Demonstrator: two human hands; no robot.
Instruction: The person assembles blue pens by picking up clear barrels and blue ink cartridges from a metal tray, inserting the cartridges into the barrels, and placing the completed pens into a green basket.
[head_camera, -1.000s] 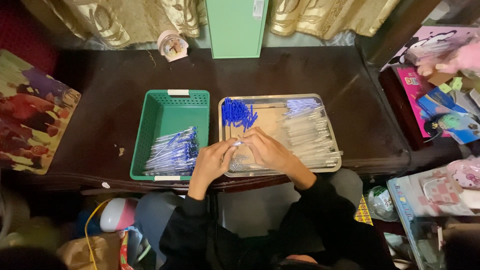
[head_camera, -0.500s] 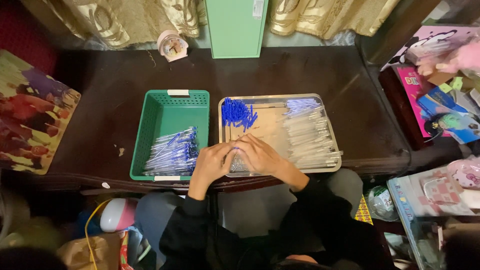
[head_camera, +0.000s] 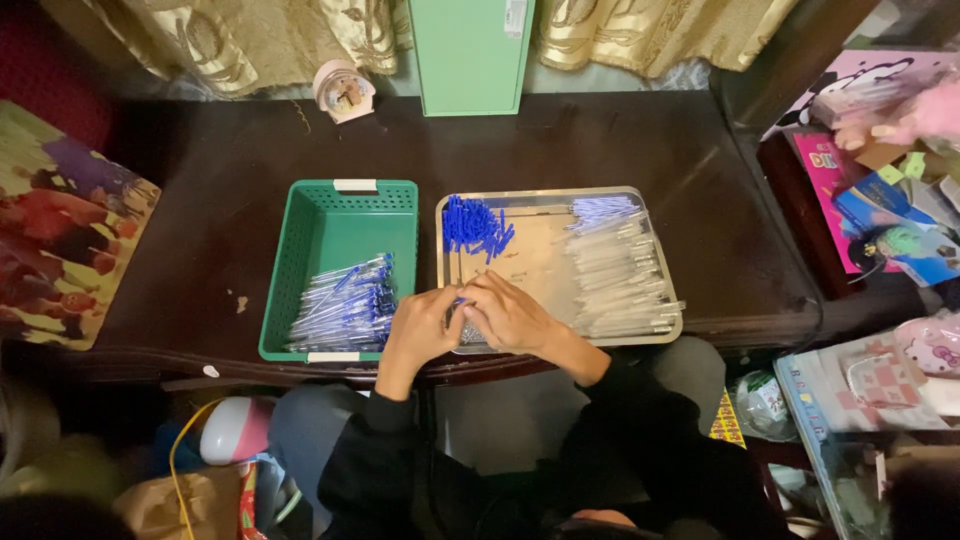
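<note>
My left hand (head_camera: 420, 328) and my right hand (head_camera: 510, 315) meet over the near left corner of a metal tray (head_camera: 655, 338). Together they pinch a thin pen part with a blue tip; how each finger grips it is hidden. The tray holds a heap of blue pen caps (head_camera: 474, 224) at the far left and a pile of clear pen barrels (head_camera: 615, 270) on the right. Left of the tray stands a green plastic basket (head_camera: 320, 225) with several assembled blue pens (head_camera: 345, 308) lying in its near half.
A dark wooden table (head_camera: 620, 140) carries everything. A green box (head_camera: 470, 55) and a small round clock (head_camera: 343, 92) stand at the back. A colourful picture board (head_camera: 60, 240) lies at the left. Toys and packages (head_camera: 890, 200) crowd the right side.
Both hands have stayed over the tray's near left corner; the fingers have shifted slightly around the pen part. Nothing else has moved.
</note>
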